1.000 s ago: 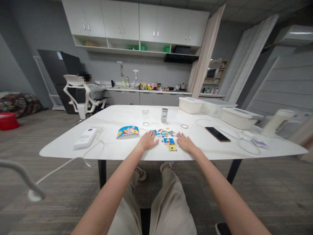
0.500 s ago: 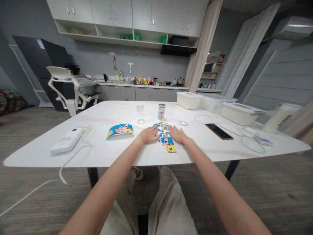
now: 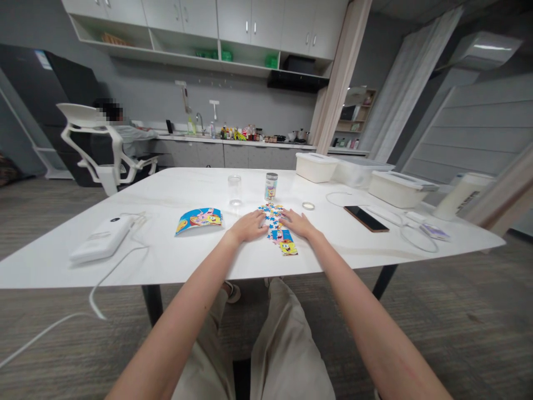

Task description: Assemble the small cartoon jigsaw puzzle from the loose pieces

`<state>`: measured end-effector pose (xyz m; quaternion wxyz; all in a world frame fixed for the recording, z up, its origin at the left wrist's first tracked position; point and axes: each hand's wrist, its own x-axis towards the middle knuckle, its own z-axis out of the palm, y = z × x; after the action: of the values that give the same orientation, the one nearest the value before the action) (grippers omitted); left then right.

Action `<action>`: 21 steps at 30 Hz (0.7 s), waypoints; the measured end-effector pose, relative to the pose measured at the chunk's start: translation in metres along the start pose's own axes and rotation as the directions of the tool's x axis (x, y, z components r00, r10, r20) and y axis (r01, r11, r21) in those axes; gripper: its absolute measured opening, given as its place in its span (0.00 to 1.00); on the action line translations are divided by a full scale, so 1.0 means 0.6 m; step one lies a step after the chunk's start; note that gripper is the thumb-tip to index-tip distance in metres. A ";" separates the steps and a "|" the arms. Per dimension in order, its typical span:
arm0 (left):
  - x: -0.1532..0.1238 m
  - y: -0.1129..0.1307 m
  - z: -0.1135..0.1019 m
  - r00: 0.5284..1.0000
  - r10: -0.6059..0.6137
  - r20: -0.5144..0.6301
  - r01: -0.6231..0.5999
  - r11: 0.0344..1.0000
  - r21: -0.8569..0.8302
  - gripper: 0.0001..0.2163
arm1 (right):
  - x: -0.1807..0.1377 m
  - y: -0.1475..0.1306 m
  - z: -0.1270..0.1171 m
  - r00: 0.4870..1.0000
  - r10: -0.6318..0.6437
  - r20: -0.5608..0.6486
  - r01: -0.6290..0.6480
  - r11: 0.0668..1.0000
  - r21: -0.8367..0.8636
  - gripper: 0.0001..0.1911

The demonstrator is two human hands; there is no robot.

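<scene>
I'm resting my left hand (image 3: 249, 226) and right hand (image 3: 298, 223), fingers slightly spread and pinching nothing, on either side of the loose jigsaw pieces (image 3: 272, 211), seemingly hemming them in beyond the joined SpongeBob section (image 3: 287, 246), the curved picture sheet (image 3: 200, 219) lying leftward, probably for reference.

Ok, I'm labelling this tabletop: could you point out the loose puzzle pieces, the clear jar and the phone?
Loose puzzle pieces (image 3: 273, 218), head view: middle of the spread.
Clear jar (image 3: 235, 190), head view: its transparent side.
Phone (image 3: 366, 218), head view: middle of its dark screen.
</scene>
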<state>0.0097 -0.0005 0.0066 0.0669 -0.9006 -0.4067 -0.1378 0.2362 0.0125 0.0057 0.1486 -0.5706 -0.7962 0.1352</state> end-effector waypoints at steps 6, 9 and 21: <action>0.002 0.004 -0.007 0.999 -0.007 0.046 0.006 1.000 0.031 0.22 | 0.007 0.005 0.002 0.998 0.027 -0.058 -0.025 0.999 0.045 0.27; 0.005 0.004 -0.008 0.994 -0.029 0.101 0.020 0.996 0.084 0.24 | 0.019 0.005 -0.004 0.998 0.037 -0.056 -0.033 0.998 0.055 0.32; 0.050 -0.044 0.023 0.993 -0.024 0.112 0.013 0.995 0.099 0.27 | 0.117 -0.004 0.016 0.993 -0.114 0.024 0.112 0.990 0.082 0.26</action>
<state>0.0115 0.0413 0.0027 0.0868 -0.8988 -0.4245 -0.0672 0.2092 0.0778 0.0033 0.1675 -0.5162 -0.8232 0.1666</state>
